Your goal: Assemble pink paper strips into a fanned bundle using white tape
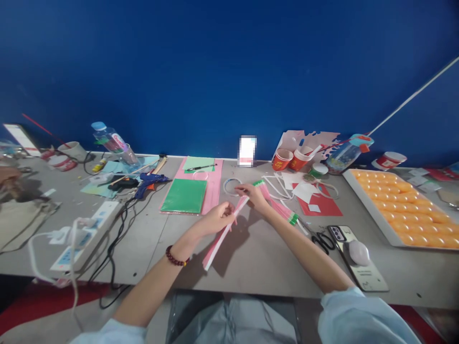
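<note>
A long pink paper strip point(217, 244) with a white band along one edge slants above the table. Around its middle is my left hand point(216, 217), closed with fingers curled on it; a beaded bracelet is on that wrist. My right hand point(254, 197) pinches at the strip's upper end, its fingertips partly hidden. Just beyond those fingertips lies a clear roll of tape point(232, 187). Pink fringed paper pieces with green ends point(281, 209) spread beside and beneath my right forearm. A green paper pack point(184, 196) lies on a pink sheet point(214, 187) left of the hands.
Left stand a power strip point(88, 236) with cables, a blue glue gun point(148, 184) and a leaning bottle point(116, 143). Right are red paper cups point(299, 160), scissors point(322, 242), a phone point(358, 267) and a tray of orange balls point(385, 231). Another person's hand point(10, 179) shows far left.
</note>
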`<state>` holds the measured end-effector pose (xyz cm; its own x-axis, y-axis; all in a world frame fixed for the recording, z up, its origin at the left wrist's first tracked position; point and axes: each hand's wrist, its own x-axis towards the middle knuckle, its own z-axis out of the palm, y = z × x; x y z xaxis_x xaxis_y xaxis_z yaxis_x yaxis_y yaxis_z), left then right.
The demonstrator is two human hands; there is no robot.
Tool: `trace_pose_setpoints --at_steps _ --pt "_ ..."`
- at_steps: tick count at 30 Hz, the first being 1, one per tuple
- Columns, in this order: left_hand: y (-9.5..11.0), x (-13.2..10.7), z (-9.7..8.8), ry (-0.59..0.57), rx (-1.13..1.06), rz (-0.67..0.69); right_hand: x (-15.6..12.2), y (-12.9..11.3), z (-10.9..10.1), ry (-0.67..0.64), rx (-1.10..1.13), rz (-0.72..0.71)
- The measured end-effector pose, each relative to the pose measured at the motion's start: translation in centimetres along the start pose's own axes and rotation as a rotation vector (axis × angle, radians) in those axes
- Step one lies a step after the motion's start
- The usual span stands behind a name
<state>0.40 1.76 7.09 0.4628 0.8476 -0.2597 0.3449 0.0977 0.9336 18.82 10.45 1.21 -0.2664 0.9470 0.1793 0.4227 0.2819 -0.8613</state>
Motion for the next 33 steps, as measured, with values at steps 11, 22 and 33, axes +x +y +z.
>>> trace_pose_setpoints --at_steps 11,22,33 --pt "-2.4 4.6 4.0 0.045 -0.557 0.046 -6.6 -2.6 -2.5 0.253 0.605 0.209" --pt "-3.5 3.8 5.4 -0.168 -0.706 0.068 -7.9 -2.6 -1.6 0.103 0.991 0.379" --pt "-3.3 2.9 5.8 -0.170 -0.560 0.147 -8.2 -2.4 -1.6 0.074 0.996 0.524"
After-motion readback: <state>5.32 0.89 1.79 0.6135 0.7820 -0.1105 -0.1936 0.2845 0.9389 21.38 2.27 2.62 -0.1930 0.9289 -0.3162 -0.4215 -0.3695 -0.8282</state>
